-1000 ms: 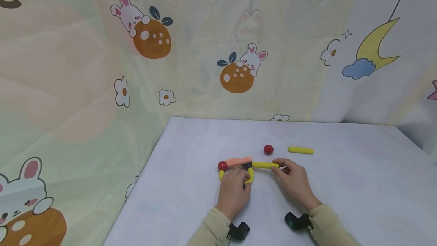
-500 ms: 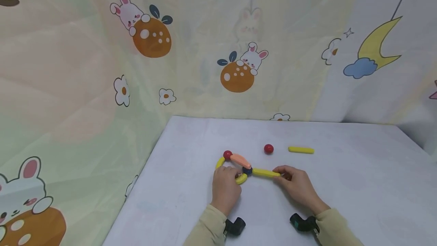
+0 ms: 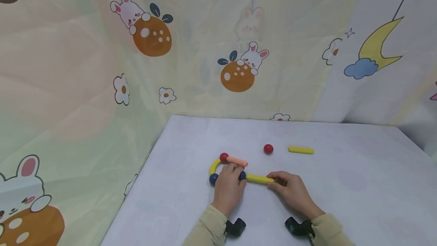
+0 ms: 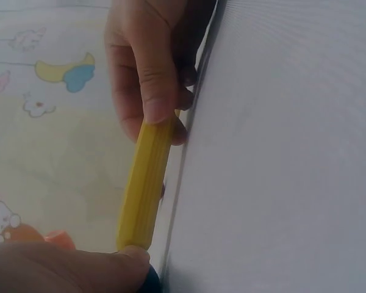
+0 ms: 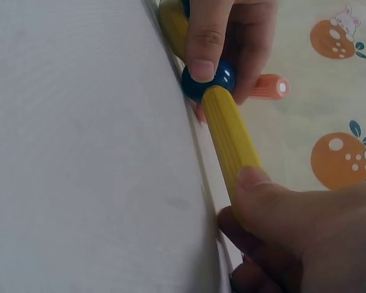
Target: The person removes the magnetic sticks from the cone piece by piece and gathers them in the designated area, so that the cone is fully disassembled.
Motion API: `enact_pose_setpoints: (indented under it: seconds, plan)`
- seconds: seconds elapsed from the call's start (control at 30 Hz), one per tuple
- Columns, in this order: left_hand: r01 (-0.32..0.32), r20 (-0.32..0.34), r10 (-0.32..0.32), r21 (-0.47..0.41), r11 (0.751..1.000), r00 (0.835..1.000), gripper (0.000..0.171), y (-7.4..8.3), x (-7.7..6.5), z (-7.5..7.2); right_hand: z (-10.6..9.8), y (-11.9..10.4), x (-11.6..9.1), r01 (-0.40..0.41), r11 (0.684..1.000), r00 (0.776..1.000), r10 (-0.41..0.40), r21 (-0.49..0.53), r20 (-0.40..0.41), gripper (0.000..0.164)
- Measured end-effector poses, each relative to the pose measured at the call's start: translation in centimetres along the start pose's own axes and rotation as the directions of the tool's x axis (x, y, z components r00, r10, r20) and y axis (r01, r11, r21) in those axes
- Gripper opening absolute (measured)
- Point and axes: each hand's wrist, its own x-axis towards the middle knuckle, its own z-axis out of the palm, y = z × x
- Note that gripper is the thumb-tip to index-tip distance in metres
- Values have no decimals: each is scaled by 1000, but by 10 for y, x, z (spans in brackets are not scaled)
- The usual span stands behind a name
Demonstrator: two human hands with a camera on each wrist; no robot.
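Note:
My left hand (image 3: 228,190) pinches a blue ball (image 5: 194,82) between thumb and fingers. From that ball a straight yellow rod (image 3: 257,178) runs right to my right hand (image 3: 294,194), whose thumb and fingers pinch its far end. In the head view, a curved yellow piece (image 3: 214,166) links a red ball (image 3: 224,157) to another blue ball (image 3: 213,179) at the left. An orange rod (image 3: 238,161) extends from the red ball; its other end stands apart from the held ball. A yellow piece (image 5: 175,27) behind the left thumb is partly hidden.
Behind the hands on the white table (image 3: 358,170) lie a loose red ball (image 3: 268,149) and a loose yellow rod (image 3: 301,150). A printed cloth (image 3: 198,48) hangs behind the table. Black wrist cameras (image 3: 235,227) are worn below both hands.
The joined pieces turned and shifted left and nearer to me. The orange rod's right end came away from the blue ball. Both hands kept close to the pieces.

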Motion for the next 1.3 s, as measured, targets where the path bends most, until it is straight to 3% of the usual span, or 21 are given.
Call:
enact_pose_setpoints:
  seconds: [0.43,0.6,0.8,1.03,1.3]
  plan:
    - [120,28,-117,-146,982,993,34,1,1,0,1,5,3,32,994,996,-40,-101,-78,22]
    - [172,47,-166,-157,972,985,35,0,2,1,-16,14,5,50,990,984,-71,-133,-161,24]
    - [214,66,-205,-174,961,977,33,0,2,1,-46,38,12,-29,984,976,-11,-177,-219,25]
    - [157,20,-156,-147,977,988,25,1,2,4,-79,70,18,-112,969,960,49,-219,-277,29]
    - [156,42,-151,-167,974,988,24,1,-2,1,-84,87,30,-149,957,969,90,-250,-232,32]
